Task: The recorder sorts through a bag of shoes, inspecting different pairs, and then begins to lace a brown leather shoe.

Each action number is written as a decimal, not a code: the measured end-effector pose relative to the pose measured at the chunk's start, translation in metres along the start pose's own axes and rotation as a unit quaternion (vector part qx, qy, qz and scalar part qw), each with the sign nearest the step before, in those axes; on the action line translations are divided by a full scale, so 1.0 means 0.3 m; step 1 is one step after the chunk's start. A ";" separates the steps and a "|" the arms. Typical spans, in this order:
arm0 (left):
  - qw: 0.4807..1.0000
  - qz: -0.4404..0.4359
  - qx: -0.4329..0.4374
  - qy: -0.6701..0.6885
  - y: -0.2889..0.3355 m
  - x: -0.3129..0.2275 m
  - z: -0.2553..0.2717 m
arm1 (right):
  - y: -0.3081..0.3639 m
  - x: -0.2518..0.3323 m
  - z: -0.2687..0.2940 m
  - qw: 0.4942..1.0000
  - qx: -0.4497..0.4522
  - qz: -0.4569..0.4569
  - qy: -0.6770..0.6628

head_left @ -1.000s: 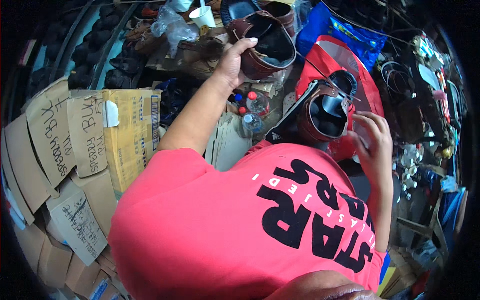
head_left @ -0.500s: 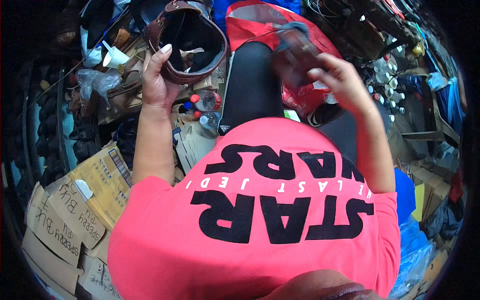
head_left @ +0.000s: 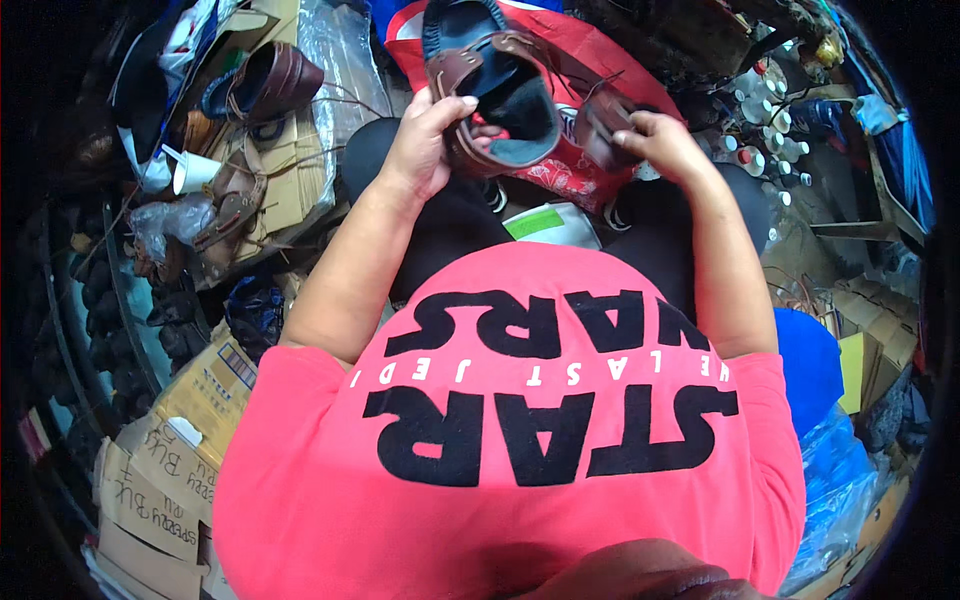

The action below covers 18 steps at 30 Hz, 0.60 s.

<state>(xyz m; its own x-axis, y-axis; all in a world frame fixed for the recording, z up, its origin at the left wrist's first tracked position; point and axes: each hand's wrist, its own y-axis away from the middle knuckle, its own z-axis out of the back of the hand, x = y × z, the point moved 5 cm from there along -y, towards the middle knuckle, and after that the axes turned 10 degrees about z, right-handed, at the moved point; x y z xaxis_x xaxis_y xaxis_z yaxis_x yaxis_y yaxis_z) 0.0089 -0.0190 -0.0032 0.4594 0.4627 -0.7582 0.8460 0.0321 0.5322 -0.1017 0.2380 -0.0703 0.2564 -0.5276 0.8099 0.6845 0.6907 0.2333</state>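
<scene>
Head view. Left hand [head_left: 425, 140]: fingers curled, clamped on the side wall of a brown leather shoe upper [head_left: 490, 100], thumb lying over its rim. Shoe upper: dark lining, opening turned toward the person, held just above the lap, partly over a red bag [head_left: 560, 175] beyond the hands. Right hand [head_left: 660, 145]: closed on a smaller brown leather piece [head_left: 597, 125], just right of the shoe upper; whether the two touch cannot be told. Left of the left hand, well apart: another brown shoe [head_left: 270, 80] on flattened cardboard [head_left: 285, 185], a white paper cup [head_left: 195, 170] near it. Right of the right hand: small white-capped bottles [head_left: 765, 140], clustered.
</scene>
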 end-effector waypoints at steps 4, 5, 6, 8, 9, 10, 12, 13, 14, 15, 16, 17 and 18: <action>0.998 0.028 -0.060 -0.013 -0.032 0.042 0.016 | 0.002 0.007 -0.050 0.974 0.136 -0.049 0.176; 0.997 0.041 -0.058 -0.004 -0.039 0.057 -0.007 | -0.003 0.010 -0.050 0.975 0.135 -0.051 0.170; 0.998 0.050 -0.038 0.007 -0.070 0.084 -0.019 | -0.008 0.008 -0.046 0.978 0.117 -0.058 0.162; 0.998 0.062 -0.020 0.028 -0.125 0.129 -0.066 | -0.014 0.030 -0.024 0.979 0.094 -0.062 0.172; 0.997 0.075 -0.005 0.022 -0.166 0.155 -0.091 | -0.010 0.017 -0.020 0.979 0.092 -0.065 0.169; 0.996 0.092 0.002 -0.005 -0.205 0.179 -0.124 | -0.003 -0.001 -0.008 0.981 0.076 -0.069 0.168; 0.983 0.067 0.040 -0.165 -0.327 0.251 -0.142 | -0.008 -0.045 0.019 0.977 0.017 -0.071 0.199; 0.953 0.025 0.063 -0.294 -0.407 0.323 -0.094 | -0.022 -0.012 0.050 0.970 0.015 -0.116 0.212; 0.892 0.011 0.051 -0.449 -0.459 0.404 -0.060 | -0.029 -0.013 0.065 0.972 -0.034 -0.090 0.213; 0.805 -0.002 0.043 -0.591 -0.498 0.454 -0.045 | -0.025 -0.021 0.086 0.971 -0.085 -0.070 0.214; 0.689 0.132 0.106 -0.704 -0.510 0.469 -0.110 | -0.001 -0.049 0.091 0.977 -0.081 -0.084 0.180; 0.680 0.079 0.105 -0.722 -0.512 0.419 -0.180 | 0.013 -0.055 0.098 0.982 -0.077 -0.089 0.146; 0.718 0.011 0.097 -0.689 -0.534 0.369 -0.204 | 0.006 -0.062 0.077 0.984 -0.044 -0.088 0.145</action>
<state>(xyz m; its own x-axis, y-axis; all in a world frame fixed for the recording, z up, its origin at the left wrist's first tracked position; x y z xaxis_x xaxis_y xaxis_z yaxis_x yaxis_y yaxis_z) -0.0924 0.0813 -0.1493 0.1926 -0.8594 -0.4737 0.7946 -0.1466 0.5891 -0.1208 0.2605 -0.0725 0.3039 -0.7634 0.5700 0.7895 0.5366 0.2979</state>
